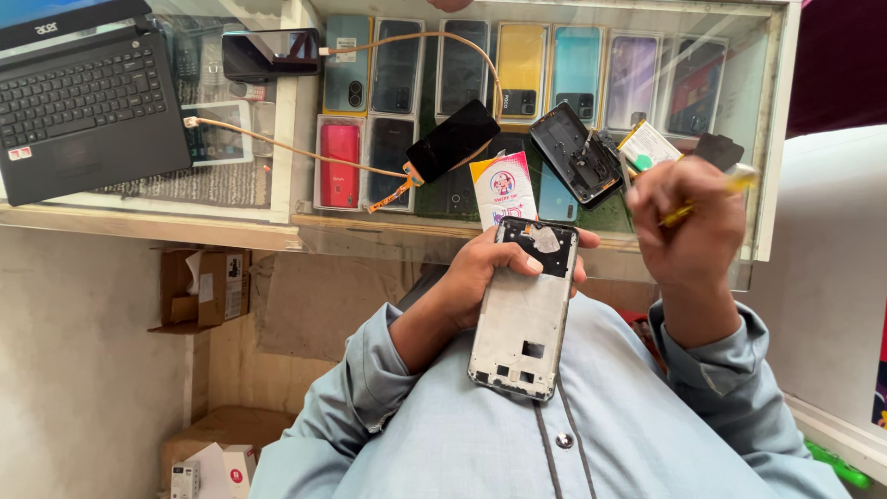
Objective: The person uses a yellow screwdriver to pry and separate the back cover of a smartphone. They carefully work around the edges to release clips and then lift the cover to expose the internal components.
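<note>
The glass display case (pixel 771 139) in the upper half of the frame serves as the worktop, and under its glass there are rows of phones in boxes (pixel 522 65), yellow, blue, purple and red ones. At the lower left, an open cardboard box (pixel 208 286) stands on a shelf with small packets inside, and more boxes lie below it.

In the centre of the frame the left hand (pixel 480 273) holds an opened phone frame (pixel 523 310). The frame is upright against the person's chest, its bare metal inside faces the camera. The thumb lies across its upper part and the other fingers (pixel 580 270) come around its right edge, closed firmly on it. The right hand (pixel 688 222), right of centre, is closed around a thin yellow tool (pixel 679 214); it is blurred, so I cannot tell the tool's tip.

On the glass lie a black phone (pixel 455 139) joined to an orange cable (pixel 286 146), a black back cover (pixel 577 151), a white card (pixel 504 189), and a laptop (pixel 78 102) at the upper left
</note>
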{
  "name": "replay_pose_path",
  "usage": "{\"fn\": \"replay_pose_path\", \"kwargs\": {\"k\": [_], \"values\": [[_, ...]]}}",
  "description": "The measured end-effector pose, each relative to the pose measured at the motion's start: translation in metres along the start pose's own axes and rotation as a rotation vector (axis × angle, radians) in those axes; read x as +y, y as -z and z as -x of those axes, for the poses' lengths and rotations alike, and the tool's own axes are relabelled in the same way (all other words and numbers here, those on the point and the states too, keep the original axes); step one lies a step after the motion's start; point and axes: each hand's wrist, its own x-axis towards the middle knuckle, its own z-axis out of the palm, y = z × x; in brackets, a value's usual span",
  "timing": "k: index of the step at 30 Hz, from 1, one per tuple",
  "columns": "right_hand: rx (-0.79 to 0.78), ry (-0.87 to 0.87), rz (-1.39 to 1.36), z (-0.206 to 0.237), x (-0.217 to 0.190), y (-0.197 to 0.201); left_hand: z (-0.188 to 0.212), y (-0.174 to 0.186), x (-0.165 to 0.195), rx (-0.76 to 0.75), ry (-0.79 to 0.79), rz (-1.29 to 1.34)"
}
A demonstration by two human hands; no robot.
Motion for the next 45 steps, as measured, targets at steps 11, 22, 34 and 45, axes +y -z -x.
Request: {"fn": "replay_pose_path", "kwargs": {"k": [11,22,34,45], "values": [[-0.259,0.206,0.173,0.038,0.002,-0.018,0.009,-0.007,0.003,0.036,-0.099,-0.176],[-0.327,0.468,0.689,0.035,-0.011,-0.040,0.012,-0.005,-0.003,0.139,-0.103,-0.196],[-0.247,0.461,0.655,0.040,0.005,-0.032,0.013,-0.004,-0.008,0.130,-0.106,-0.166],[-0.209,0.477,0.575,0.047,0.011,-0.029,0.012,-0.009,-0.009,0.133,-0.067,-0.080]]}}
